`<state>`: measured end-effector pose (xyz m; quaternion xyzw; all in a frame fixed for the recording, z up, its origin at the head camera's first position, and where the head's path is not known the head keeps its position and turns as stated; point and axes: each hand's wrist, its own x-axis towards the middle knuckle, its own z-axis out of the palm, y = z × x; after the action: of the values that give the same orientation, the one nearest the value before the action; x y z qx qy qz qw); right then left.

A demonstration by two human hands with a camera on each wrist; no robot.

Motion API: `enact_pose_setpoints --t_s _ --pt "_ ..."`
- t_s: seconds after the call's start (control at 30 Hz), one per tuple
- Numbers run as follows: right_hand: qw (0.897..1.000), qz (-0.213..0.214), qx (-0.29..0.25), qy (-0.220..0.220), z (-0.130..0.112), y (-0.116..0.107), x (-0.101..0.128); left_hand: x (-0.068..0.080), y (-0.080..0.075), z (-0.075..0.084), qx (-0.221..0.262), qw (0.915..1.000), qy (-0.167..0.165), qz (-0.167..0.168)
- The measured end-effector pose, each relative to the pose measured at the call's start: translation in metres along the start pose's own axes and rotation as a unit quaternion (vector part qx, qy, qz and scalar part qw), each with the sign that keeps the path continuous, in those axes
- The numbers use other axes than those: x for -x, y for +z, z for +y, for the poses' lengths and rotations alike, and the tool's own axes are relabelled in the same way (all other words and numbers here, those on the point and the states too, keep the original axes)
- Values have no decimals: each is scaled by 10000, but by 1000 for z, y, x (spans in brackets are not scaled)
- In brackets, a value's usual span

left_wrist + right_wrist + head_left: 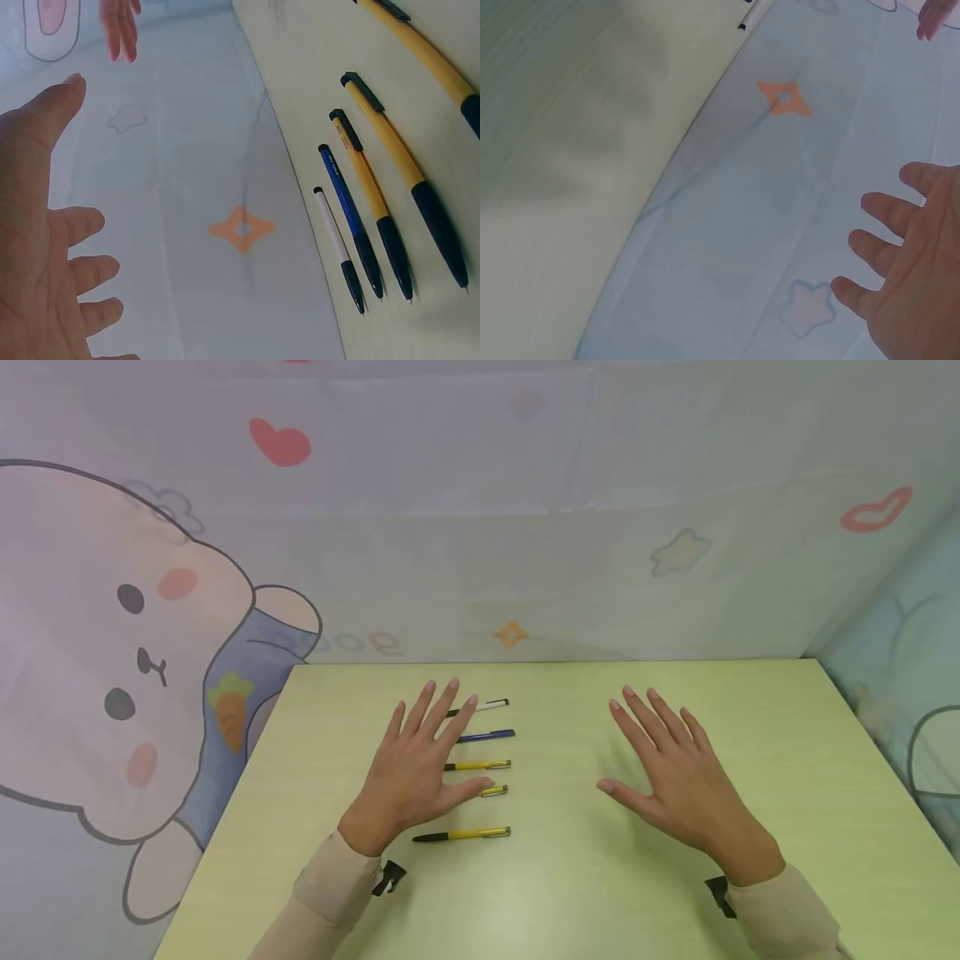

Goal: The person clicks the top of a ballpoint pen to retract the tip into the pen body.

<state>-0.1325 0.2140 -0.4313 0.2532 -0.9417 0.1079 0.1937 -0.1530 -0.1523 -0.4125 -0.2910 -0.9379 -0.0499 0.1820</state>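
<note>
Sleeves: our two beige cuffs sit nearest, one at each lower side of the head view, each with a small black strap end showing at the wrist.
Left hand: our left hand (412, 772) hovers flat, palm down, over the left half of the pale green surface (570, 893); its fingers (438, 710) are straight and spread, holding nothing, thumb pointing right toward the pens.
Right hand: our right hand (678, 777) lies flat and palm down on the right half, fingers (660, 714) straight and fanned, thumb out to the left, gripping nothing.
Pens: five pens lie in a row, each roughly parallel to the near edge, stacked from far to near just right of our left hand.
Farthest pen: the white pen (487, 705) lies partly under our fingertips.
Second: the blue pen (487, 736) lies just nearer than it.
Third: a yellow pen (480, 766) with a black tip.
Fourth: another yellow pen (495, 791), mostly hidden by our thumb; whether the thumb touches it we cannot tell.
Nearest: the last yellow pen (465, 835) lies apart from our hand, fully in view.
Open room: a bare stretch of surface runs between our two hands and forward to the near edge.
Edges: the far edge meets a cartoon-printed curtain (480, 527); the left edge slants away beside the rabbit print (112, 652), the right edge beside a blue curtain panel (900, 668).
Wrist views: both show relaxed, open fingers above the curtain and surface edge.
</note>
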Motion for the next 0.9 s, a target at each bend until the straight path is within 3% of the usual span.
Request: enact_pose_setpoints --t_s 0.23,0.33,0.43,0.67,0.9 --pt "9996 78 -268 -66 1 -1 2 2 0 -5 609 9977 229 209" --pt "9986 156 -510 -69 1 -1 2 0 1 -9 873 9958 241 147" --pt "9956 218 -913 21 2 -1 2 -2 1 -14 1218 9925 47 -62" --pt "9792 126 -1971 466 4 -2 4 -9 1 -26 2367 9676 -649 -598" --pt "9452 352 -3227 351 8 -2 1 -17 5 -37 3187 9420 -792 -687"
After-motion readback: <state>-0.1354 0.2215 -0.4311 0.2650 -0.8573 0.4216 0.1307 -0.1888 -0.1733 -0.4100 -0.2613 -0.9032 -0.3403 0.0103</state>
